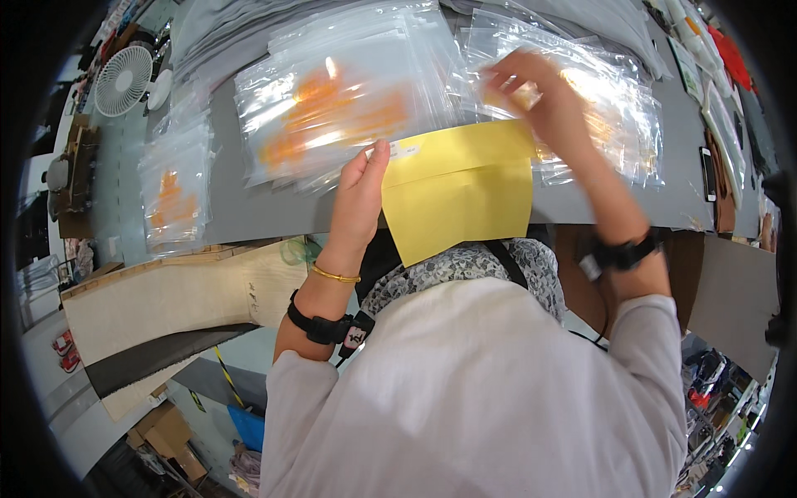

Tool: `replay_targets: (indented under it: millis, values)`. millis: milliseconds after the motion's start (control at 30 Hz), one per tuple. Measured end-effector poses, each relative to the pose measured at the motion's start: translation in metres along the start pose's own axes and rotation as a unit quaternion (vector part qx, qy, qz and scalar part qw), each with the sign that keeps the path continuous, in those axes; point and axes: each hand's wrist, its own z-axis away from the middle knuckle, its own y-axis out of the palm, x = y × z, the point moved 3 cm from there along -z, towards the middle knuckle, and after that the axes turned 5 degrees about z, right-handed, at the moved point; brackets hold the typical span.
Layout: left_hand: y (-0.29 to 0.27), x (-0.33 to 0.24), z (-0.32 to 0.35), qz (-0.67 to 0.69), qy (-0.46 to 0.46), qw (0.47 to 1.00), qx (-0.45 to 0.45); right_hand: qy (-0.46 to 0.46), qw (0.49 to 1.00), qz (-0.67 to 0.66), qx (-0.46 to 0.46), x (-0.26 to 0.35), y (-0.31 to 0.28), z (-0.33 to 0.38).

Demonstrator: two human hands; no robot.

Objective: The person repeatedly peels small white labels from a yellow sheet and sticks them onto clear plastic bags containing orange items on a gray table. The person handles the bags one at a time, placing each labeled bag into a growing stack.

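My left hand [361, 195] is closed on the upper left corner of a yellow sheet [461, 191], thumb on top. The sheet looks like folded paper or thin card, with a crease across it and a small white label [405, 150] by my thumb. It hangs over the table's near edge. Above its upper right corner, my right hand [540, 87] is raised, slightly blurred, its fingers loosely bent and apart with nothing visible in them. Behind that hand lies a pile of clear plastic bags [623, 124] with orange print. A larger stack of similar bags [332, 108] lies beyond my left hand.
Smaller clear bags [174, 183] lie at the table's left end, near a white fan [124, 81]. Grey fabric [249, 33] is heaped along the far side. A phone [707, 174] rests at the right edge. A pale wooden board [166, 295] juts out at my left.
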Motion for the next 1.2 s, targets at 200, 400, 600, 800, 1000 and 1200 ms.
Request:
replay_targets:
  millis: [200, 400, 600, 800, 1000, 1200]
  values:
    - [0.017, 0.002, 0.005, 0.021, 0.018, 0.999, 0.03, -0.072, 0.993, 0.078, -0.048, 0.063, 0.063, 0.059]
    - [0.012, 0.007, 0.012, -0.04, 0.042, 0.997, 0.043, 0.151, 0.972, -0.172, 0.041, 0.062, 0.063, 0.056]
    - [-0.003, 0.014, 0.012, -0.047, 0.063, 0.996, 0.051, 0.244, 0.928, -0.268, 0.08, 0.061, 0.077, 0.061]
    - [-0.026, 0.015, 0.007, -0.171, 0.052, 0.984, 0.011, 0.023, 0.999, -0.032, 0.01, 0.091, 0.073, 0.061]
    - [-0.026, -0.015, 0.009, -0.583, 0.424, 0.688, 0.085, 0.166, 0.972, -0.165, 0.023, 0.054, 0.074, 0.022]
    - [-0.027, -0.008, -0.006, -0.568, 0.423, 0.69, 0.15, 0.282, 0.94, -0.156, 0.116, 0.019, 0.135, 0.004]
